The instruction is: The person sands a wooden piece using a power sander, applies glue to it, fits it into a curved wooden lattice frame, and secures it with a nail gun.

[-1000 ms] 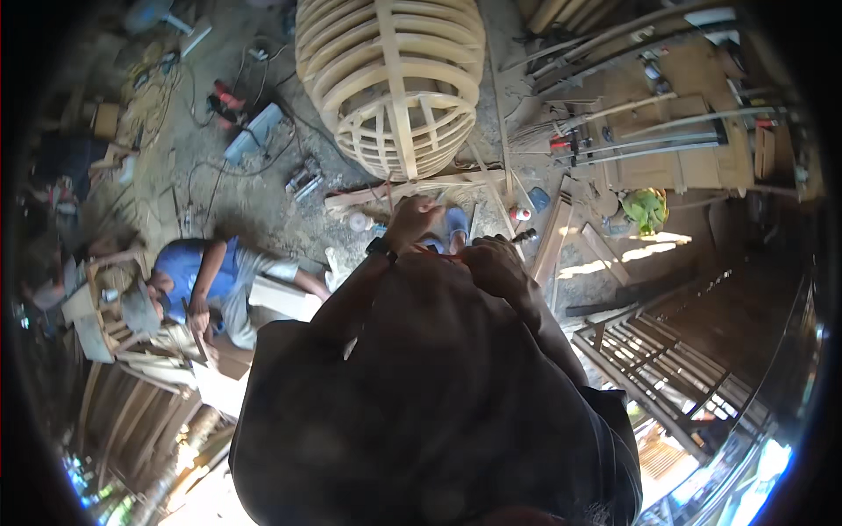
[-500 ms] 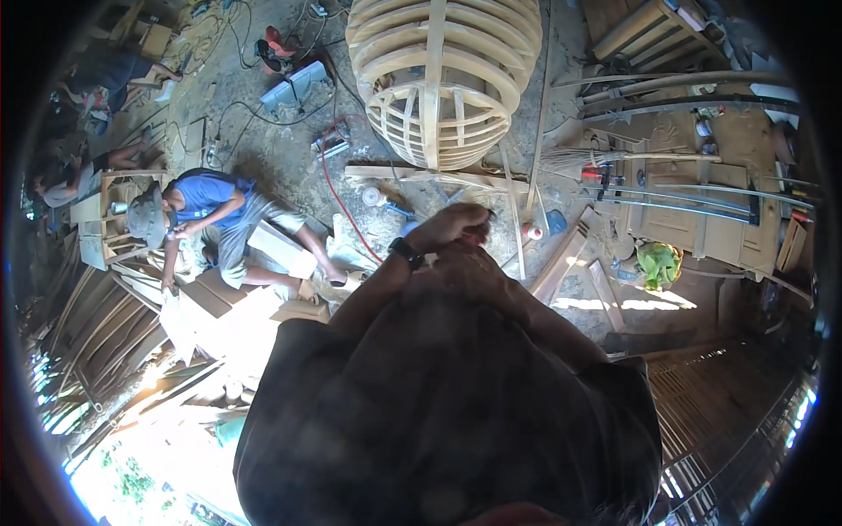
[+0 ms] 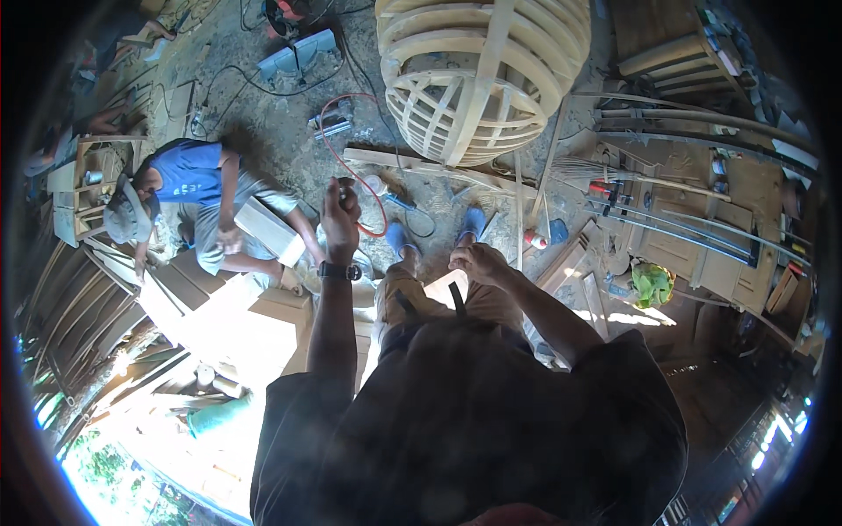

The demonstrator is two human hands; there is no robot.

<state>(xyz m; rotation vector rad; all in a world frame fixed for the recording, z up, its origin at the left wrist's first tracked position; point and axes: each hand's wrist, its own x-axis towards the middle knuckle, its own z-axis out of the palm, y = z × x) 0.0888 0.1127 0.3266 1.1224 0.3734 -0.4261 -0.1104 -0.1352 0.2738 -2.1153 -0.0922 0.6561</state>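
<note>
My left hand, with a dark watch on its wrist, is raised over the floor at left of centre. Its fingers are curled, and a small dark spot shows at their tips; I cannot make out what it is. Lower and further right, my right hand is closed above my right leg, its palm side hidden. Between and beyond the hands are my feet in blue slippers. Ahead stands a rounded frame of pale curved wooden ribs. Both hands are apart from it.
A co-worker in a blue shirt sits at left beside boards. A red hose and a wooden plank lie ahead. At right are a broom, bar clamps and a green leafy bundle.
My hands were together in front of me and are now apart, the left one further left. My view has shifted, so my legs and slippers show. The co-worker's raised hand has lowered.
</note>
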